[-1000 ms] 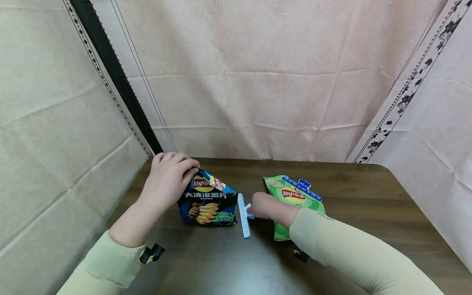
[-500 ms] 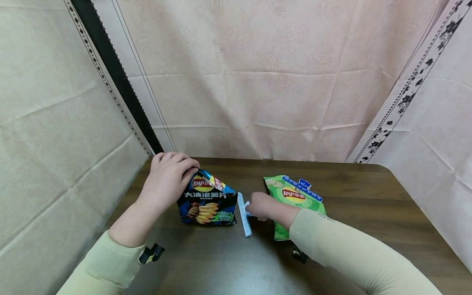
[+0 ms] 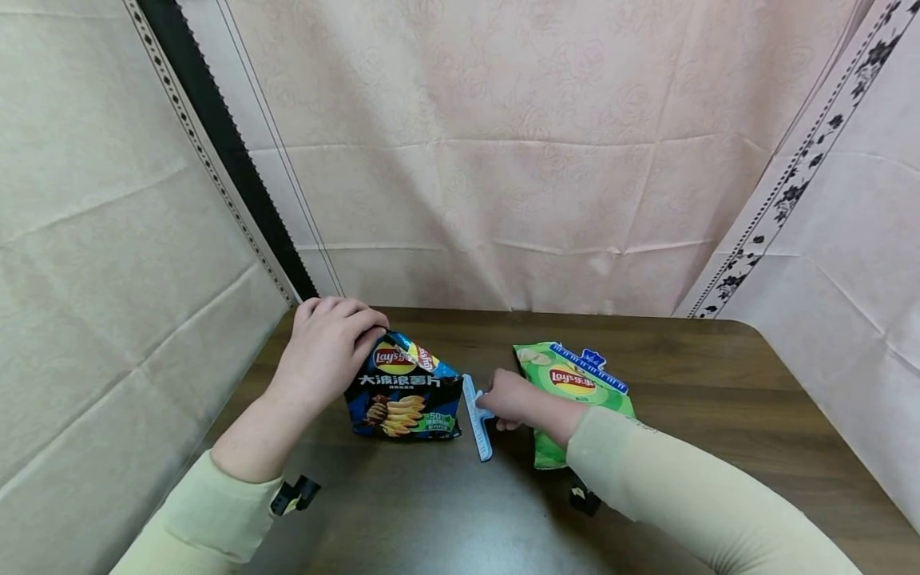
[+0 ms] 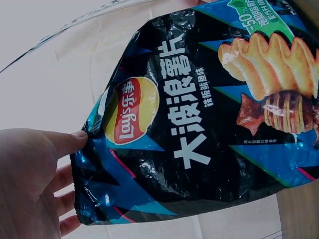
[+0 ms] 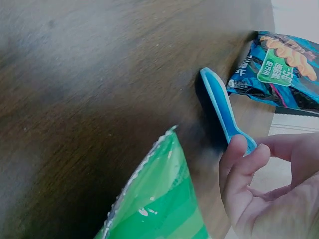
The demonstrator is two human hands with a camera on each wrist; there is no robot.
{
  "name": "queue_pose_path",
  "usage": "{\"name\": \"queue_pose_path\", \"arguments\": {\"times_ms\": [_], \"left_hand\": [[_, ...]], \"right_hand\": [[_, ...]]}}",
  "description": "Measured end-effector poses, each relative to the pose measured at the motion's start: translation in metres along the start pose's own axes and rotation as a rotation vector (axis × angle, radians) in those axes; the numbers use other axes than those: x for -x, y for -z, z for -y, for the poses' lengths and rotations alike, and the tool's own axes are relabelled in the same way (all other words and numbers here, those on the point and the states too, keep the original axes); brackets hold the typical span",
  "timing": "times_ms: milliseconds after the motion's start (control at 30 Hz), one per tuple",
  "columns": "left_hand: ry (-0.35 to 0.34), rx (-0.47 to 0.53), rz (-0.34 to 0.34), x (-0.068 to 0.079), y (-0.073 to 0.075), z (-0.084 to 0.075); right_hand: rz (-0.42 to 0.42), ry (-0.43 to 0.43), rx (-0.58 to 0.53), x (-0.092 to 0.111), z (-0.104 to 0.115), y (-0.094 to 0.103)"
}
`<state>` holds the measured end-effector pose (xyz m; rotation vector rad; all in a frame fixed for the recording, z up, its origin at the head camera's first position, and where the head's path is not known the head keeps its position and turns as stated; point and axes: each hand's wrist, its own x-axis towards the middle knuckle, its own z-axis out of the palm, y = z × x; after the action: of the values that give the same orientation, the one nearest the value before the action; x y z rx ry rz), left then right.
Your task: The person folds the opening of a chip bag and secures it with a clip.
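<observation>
My left hand (image 3: 323, 347) pinches the top left corner of a black Lay's potato chip bag (image 3: 402, 391). In the left wrist view the thumb lies on the front of the bag's top edge, the other fingers behind it. My right hand (image 3: 512, 398) pinches a light blue bag clip (image 3: 476, 419) by its tab. The clip is just to the right of the black bag, its long side roughly along that bag's right edge. From the right wrist view, thumb and fingertips meet on the clip (image 5: 222, 104); whether it touches the bag I cannot tell.
A green Lay's bag (image 3: 568, 383) lies under and beyond my right forearm, a dark blue bag clip (image 3: 588, 366) across its top. Brown wooden table (image 3: 402, 511) lies under everything. Pale curtains (image 3: 539, 200) hang behind and at both sides.
The right hand and the light blue clip have turned and shifted very slightly, the clip's lower end going a little right. The left hand and black bag look nearly still.
</observation>
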<state>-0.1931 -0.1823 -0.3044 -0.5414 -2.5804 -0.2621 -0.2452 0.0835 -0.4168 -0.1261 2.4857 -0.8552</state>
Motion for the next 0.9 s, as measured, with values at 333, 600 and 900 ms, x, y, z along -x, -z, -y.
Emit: {"name": "queue_pose_path", "arguments": {"times_ms": [333, 600, 900], "left_hand": [[-0.006, 0.007, -0.005, 0.000, 0.000, 0.000], [-0.022, 0.001, -0.025, 0.001, -0.001, 0.000], [-0.027, 0.007, -0.031, 0.000, -0.003, 0.001]], "right_hand": [[0.014, -0.037, 0.012, 0.002, 0.000, 0.003], [0.015, -0.027, -0.030, 0.007, 0.001, 0.004], [-0.024, 0.019, -0.078, 0.012, -0.005, 0.009]]}}
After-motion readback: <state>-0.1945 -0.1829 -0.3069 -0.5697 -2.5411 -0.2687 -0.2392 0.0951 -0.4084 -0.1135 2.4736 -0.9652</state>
